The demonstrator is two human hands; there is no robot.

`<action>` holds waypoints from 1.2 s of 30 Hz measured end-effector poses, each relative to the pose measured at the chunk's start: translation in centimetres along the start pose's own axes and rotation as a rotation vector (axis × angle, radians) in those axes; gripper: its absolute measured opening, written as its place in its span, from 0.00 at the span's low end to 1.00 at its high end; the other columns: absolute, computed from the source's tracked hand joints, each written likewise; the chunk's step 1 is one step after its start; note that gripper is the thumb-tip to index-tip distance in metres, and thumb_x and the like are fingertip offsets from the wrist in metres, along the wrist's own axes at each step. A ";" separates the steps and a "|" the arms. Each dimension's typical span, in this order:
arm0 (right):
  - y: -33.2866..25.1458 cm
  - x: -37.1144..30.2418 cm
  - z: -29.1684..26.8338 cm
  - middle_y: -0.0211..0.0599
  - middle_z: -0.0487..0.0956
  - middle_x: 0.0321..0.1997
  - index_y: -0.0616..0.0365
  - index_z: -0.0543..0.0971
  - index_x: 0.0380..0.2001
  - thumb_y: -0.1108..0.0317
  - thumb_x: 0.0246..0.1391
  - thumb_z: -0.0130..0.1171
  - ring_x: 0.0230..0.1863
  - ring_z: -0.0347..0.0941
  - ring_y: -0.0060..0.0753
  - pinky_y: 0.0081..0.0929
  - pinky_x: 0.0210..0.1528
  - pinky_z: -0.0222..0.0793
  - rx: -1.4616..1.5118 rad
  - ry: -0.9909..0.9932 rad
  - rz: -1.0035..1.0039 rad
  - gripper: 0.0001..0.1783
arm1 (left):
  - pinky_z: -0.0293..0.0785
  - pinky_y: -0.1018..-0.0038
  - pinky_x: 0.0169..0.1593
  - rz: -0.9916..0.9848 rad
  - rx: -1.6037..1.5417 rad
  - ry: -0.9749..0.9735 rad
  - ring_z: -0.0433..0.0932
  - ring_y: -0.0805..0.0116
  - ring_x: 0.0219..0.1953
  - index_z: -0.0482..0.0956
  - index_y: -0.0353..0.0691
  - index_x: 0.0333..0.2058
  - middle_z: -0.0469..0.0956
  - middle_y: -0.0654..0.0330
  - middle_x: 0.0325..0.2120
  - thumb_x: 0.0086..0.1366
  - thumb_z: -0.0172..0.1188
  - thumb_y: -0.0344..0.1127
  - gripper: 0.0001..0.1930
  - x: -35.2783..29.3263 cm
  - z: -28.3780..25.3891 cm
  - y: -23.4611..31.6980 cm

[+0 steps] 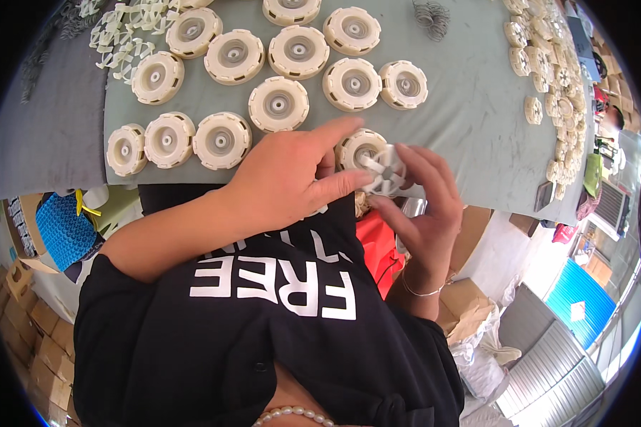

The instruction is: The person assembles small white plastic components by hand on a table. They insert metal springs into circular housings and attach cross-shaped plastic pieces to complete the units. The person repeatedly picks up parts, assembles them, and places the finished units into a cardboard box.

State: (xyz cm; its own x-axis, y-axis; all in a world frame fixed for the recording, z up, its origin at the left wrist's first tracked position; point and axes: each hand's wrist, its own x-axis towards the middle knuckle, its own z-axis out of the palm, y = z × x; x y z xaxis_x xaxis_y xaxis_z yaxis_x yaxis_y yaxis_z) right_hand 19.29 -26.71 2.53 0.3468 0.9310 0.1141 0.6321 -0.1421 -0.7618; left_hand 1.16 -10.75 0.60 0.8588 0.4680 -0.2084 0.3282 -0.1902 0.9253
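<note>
My left hand (281,167) reaches in over the table's near edge. Its index finger and thumb curve round a cream round housing (352,147) with a notched rim. Close by on the right, my right hand (432,203) pinches a white spoked wheel (388,182) between thumb and fingers. The spoked wheel is tilted and partly covers the housing; the left thumb tip is beside it, and I cannot tell whether they touch. Several similar housings, such as a cream housing (278,104) with a coiled wire inside, lie face up beyond my left hand.
A grey-green cloth (470,121) covers the table. White plastic clips (124,35) are heaped at the far left, near dark springs (71,25). A wire coil (432,20) lies at the back. Cream spoked parts (548,78) pile along the right edge. Cardboard boxes (463,302) stand below.
</note>
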 end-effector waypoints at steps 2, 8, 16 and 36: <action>-0.7 0.3 1.0 0.41 0.82 0.53 0.60 0.83 0.57 0.69 0.42 0.82 0.45 0.81 0.37 0.32 0.45 0.80 -0.056 0.003 -0.006 0.35 | 0.73 0.70 0.31 0.017 -0.055 0.027 0.78 0.67 0.23 0.77 0.39 0.64 0.81 0.58 0.22 0.68 0.69 0.43 0.28 0.1 0.2 -0.5; -0.7 0.5 2.5 0.43 0.82 0.53 0.59 0.83 0.57 0.68 0.44 0.81 0.50 0.82 0.45 0.38 0.49 0.80 -0.196 0.047 -0.041 0.34 | 0.72 0.68 0.30 0.007 -0.004 0.039 0.78 0.65 0.22 0.78 0.38 0.61 0.80 0.58 0.21 0.69 0.67 0.39 0.25 0.7 0.2 -0.3; 1.2 0.9 0.7 0.43 0.82 0.57 0.58 0.82 0.59 0.62 0.48 0.79 0.55 0.80 0.49 0.41 0.56 0.78 -0.390 0.019 -0.021 0.34 | 0.71 0.71 0.30 -0.037 -0.037 0.070 0.76 0.72 0.23 0.82 0.38 0.52 0.79 0.61 0.20 0.70 0.66 0.37 0.15 0.0 0.0 0.0; -1.6 -0.5 2.5 0.44 0.83 0.50 0.62 0.82 0.55 0.71 0.52 0.75 0.47 0.80 0.39 0.34 0.52 0.76 0.378 0.014 -0.057 0.26 | 0.71 0.81 0.38 0.154 -0.646 0.213 0.74 0.81 0.33 0.78 0.38 0.53 0.77 0.67 0.31 0.82 0.51 0.33 0.10 0.5 2.3 0.4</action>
State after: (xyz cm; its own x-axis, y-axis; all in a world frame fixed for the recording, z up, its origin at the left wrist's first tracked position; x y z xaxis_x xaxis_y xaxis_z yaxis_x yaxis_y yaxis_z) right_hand 16.40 -26.15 2.13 0.3298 0.9286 0.1702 0.3518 0.0464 -0.9349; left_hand 2.62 -12.62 0.15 0.7590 0.6489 -0.0536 -0.1484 0.2526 0.9561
